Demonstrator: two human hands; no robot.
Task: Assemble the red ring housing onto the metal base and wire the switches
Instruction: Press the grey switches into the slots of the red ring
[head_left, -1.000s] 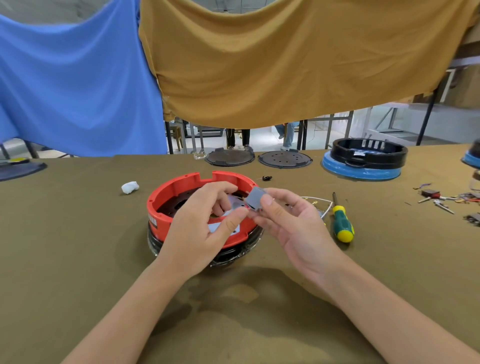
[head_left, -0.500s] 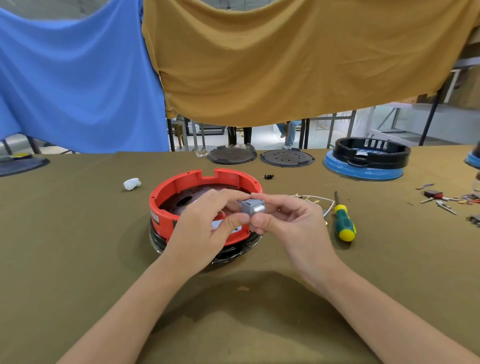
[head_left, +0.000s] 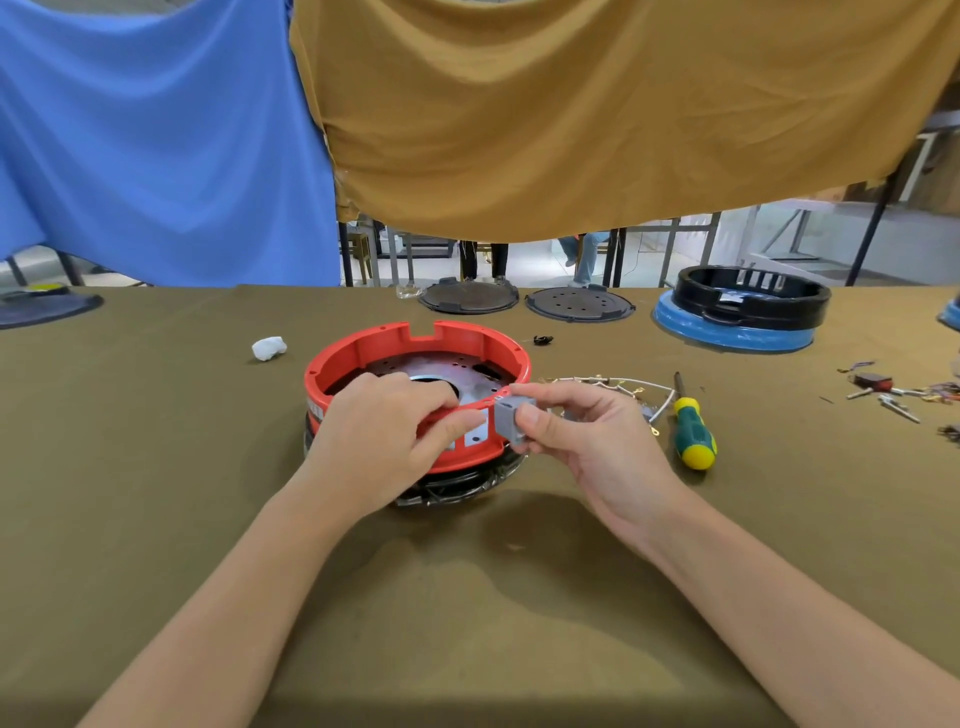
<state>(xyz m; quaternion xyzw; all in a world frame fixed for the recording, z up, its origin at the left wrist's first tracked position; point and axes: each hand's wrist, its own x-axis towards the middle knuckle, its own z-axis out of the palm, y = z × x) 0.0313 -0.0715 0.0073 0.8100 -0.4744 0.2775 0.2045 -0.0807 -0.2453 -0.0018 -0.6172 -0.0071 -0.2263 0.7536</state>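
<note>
Head view, centre of frame:
Red ring: seated on the metal base, just left of centre; dark lower rim visible below the near wall.
Left hand: draped over the near wall of the red ring, fingers curled inside, thumb pressed on the outer face beside two white labels.
Right hand: pinching a small grey switch between thumb and fingers, right at the near-right rim of the red ring.
Wires: loose pale loop with terminals, right of the ring, behind the right hand; not connected as far as visible.

Step in hand (judgement):
Stage: fitting the switch into the ring wall; wiring not yet begun.
Method: steady the ring with the left hand; line up the switch squarely with its opening; press evenly, without tilt.
Caution: keep terminals facing inward for the wires; exact opening hidden by the hands.

Head view, surroundings:
Table: covered in olive-brown cloth, lower half of frame.
Screwdriver: green and yellow handle, right of the wires.
White wad: left of the ring, apart from it.
Dark discs: two, upper centre at the far table edge.
Black ring on blue base: upper right.
Small parts: scattered at the right edge.
Blue cloth: hung upper left.
Ochre cloth: hung upper right; workshop floor and furniture legs visible beneath.
</note>
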